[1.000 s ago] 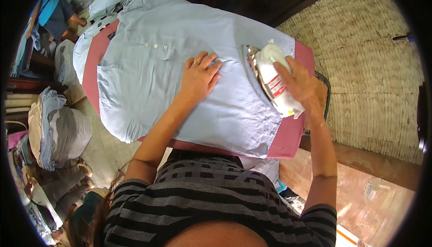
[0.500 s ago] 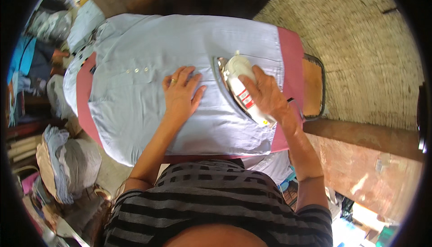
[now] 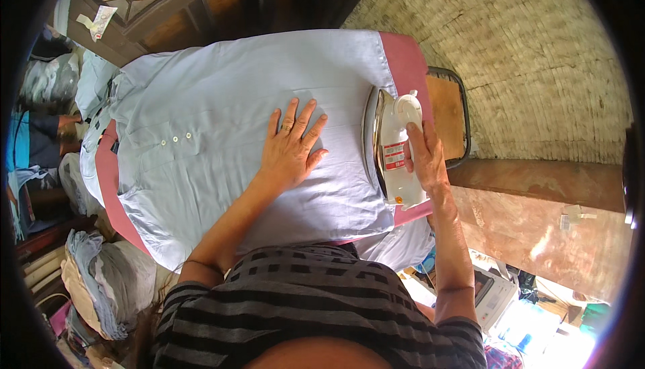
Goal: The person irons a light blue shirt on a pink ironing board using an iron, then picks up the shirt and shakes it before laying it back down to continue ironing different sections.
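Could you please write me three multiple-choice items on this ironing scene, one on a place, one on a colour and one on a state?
1. Where does the iron stand?
A. at the right end of the shirt, by the pink board edge
B. on the floor by the laundry piles
C. on the shirt collar at the left

2. What colour is the shirt spread on the ironing board?
A. dark green
B. light blue
C. bright yellow

3. How does the left hand lie?
A. clenched in a fist
B. flat on the shirt, fingers spread
C. lifted clear of the board

Answers:
1 A, since the iron sits under the right hand where the blue cloth meets the pink cover.
2 B, since the cloth is pale blue with small white buttons.
3 B, since the palm presses on the fabric with all the fingers splayed.
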`<act>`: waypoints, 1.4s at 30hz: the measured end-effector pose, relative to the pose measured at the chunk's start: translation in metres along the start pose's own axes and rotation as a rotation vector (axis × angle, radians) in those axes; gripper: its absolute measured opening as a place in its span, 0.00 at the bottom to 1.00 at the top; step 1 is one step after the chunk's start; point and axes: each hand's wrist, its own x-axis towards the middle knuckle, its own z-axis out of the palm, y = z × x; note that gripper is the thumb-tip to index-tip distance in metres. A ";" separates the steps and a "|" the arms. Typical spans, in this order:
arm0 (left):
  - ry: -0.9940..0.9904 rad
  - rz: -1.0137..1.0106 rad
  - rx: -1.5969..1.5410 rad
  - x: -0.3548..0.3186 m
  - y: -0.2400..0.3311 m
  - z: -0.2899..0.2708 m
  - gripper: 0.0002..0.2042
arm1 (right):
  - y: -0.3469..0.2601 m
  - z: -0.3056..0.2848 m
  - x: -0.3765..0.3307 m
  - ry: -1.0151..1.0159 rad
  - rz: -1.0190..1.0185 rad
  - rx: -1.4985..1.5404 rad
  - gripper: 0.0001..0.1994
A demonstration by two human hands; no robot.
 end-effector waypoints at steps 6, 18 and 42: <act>-0.056 -0.042 0.022 -0.004 -0.002 -0.001 0.32 | -0.024 0.011 0.055 0.125 0.094 0.122 0.18; -0.006 -0.102 0.035 -0.011 0.014 0.010 0.29 | -0.002 -0.013 0.046 -0.021 0.083 0.165 0.22; 0.174 0.198 -0.083 0.104 0.045 0.033 0.15 | 0.117 -0.132 0.108 0.078 0.209 0.229 0.18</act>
